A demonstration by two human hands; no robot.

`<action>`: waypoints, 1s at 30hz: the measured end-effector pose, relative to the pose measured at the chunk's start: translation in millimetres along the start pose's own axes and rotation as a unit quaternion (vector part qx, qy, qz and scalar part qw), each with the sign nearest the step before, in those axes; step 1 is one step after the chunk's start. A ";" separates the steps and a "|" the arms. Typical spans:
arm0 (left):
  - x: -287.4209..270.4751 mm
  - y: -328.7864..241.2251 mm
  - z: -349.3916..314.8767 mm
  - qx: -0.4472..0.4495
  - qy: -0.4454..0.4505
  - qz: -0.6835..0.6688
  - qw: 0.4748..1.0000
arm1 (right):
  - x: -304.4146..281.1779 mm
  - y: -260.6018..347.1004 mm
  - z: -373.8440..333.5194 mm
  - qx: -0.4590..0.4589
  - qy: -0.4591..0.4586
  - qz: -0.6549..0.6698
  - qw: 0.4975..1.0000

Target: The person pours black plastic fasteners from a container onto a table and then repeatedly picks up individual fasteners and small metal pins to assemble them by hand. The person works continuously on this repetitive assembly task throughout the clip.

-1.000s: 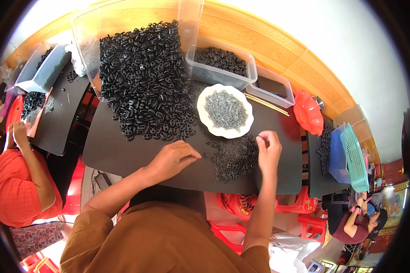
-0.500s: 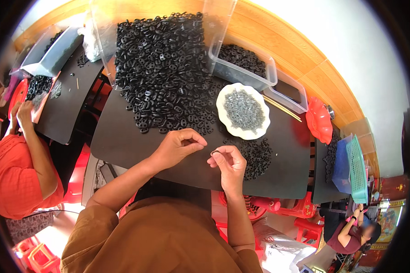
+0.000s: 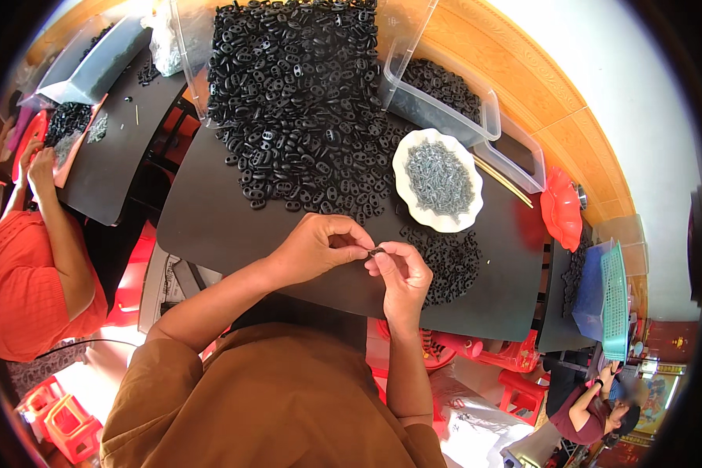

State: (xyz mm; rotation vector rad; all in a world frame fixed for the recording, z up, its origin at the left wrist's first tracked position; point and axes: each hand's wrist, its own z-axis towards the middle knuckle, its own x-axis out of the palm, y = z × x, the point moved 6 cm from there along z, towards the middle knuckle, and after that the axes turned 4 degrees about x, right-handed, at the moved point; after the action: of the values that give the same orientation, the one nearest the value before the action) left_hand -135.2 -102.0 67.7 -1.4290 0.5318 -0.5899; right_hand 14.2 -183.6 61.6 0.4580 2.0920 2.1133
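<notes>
Close above the table's near edge, my two hands meet at the fingertips. My right hand [image 3: 404,285] pinches a small black two-holed plastic piece [image 3: 377,251] between thumb and fingers. Thumb and forefinger of my left hand [image 3: 320,248] are pinched together against the side of that piece; anything tiny between them is too small to make out. Beyond my hands spreads a big heap of black two-holed pieces [image 3: 304,101]. A white scalloped bowl [image 3: 404,191] of small clear or silvery bits stands to the right, and a lower pile of small black pieces [image 3: 452,269] lies in front of it.
Clear plastic bins [image 3: 487,117] stand at the back right beside wooden chopsticks [image 3: 503,181] and a red scalloped dish [image 3: 561,209]. A teal basket [image 3: 615,304] is farther right. At left, a person in red [image 3: 39,273] works at another dark table [image 3: 109,175]; another person sits at far right.
My left hand has come over to the right, closing the gap, and its fingertips now touch the black piece in my right hand. The whole view has shifted slightly.
</notes>
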 end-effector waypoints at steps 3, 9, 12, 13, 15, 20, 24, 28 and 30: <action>-1.0 -2.4 -0.9 0.003 -0.009 0.015 1.000 | 0.7 -0.5 -0.4 -0.004 0.007 -0.006 1.000; -2.1 -5.8 0.4 0.041 -0.010 0.046 0.998 | 2.2 2.4 -1.4 -0.033 0.021 -0.034 0.999; -2.0 -4.5 0.6 0.036 -0.009 0.052 0.998 | 3.8 5.7 -1.9 -0.047 0.020 -0.045 0.998; -1.9 -3.5 0.4 0.032 -0.009 0.051 0.998 | 4.4 6.7 -2.1 -0.051 0.019 -0.049 0.997; -1.7 -3.3 -0.2 0.029 -0.014 0.034 0.999 | 4.3 7.0 -2.5 -0.054 0.016 -0.053 0.997; -1.8 -3.2 -1.3 0.014 -0.021 0.032 0.999 | 4.9 8.0 -3.1 -0.052 0.015 -0.056 0.997; -2.5 -1.8 -1.9 0.005 -0.025 0.026 0.999 | 5.2 9.9 -3.3 -0.060 0.018 -0.074 0.995; -2.6 -1.0 -1.8 0.007 -0.031 0.025 0.999 | 6.3 9.2 -3.6 -0.058 0.021 -0.077 0.995; -3.1 -2.6 -1.8 0.008 -0.028 0.033 0.999 | 6.3 8.6 -3.5 -0.055 0.021 -0.076 0.995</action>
State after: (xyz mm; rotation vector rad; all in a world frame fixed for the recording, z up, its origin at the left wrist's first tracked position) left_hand -138.9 -101.4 70.1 -1.4030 0.5277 -0.4995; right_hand 8.2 -185.3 70.8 0.2364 1.9499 2.1532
